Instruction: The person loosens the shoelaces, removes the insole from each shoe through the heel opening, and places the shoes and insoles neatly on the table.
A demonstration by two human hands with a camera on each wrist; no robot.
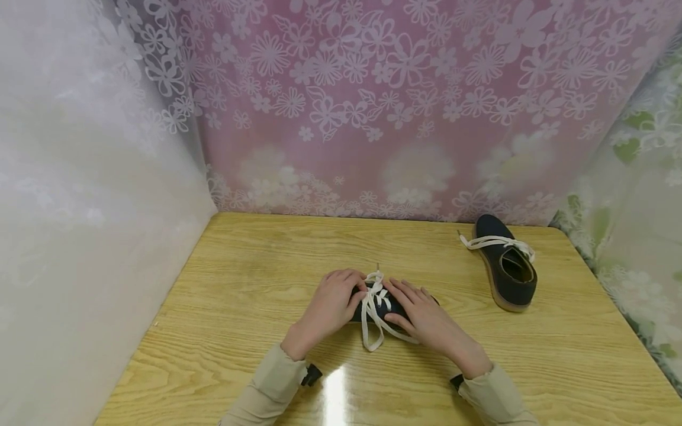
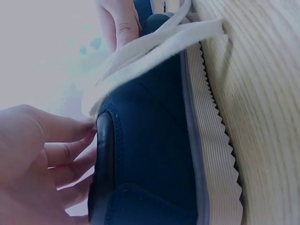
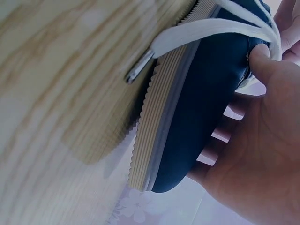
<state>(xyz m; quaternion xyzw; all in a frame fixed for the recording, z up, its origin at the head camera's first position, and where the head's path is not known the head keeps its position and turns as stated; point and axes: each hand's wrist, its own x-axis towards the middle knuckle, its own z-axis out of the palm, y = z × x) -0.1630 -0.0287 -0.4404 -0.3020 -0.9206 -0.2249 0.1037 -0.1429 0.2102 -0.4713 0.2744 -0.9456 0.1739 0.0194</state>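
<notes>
A dark navy sneaker with a ribbed beige sole lies sideways before me, toe to the right. Its white shoelace is tied in a bow, with loops and ends spread over both sides. At the shoe's opening, my left hand pinches the upper edge between thumb and forefinger, right beside the knot. My right hand rests over the toe half, its fingers extended along the far side. The right thumb touches the upper near the lacing. In the right wrist view, a lace tip hangs past the sole.
A matching sneaker, its lace tied, stands toward the back right of the wooden table. Flowered pink cloth hangs behind the table, with pale sheeting at the left and leafy cloth at the right.
</notes>
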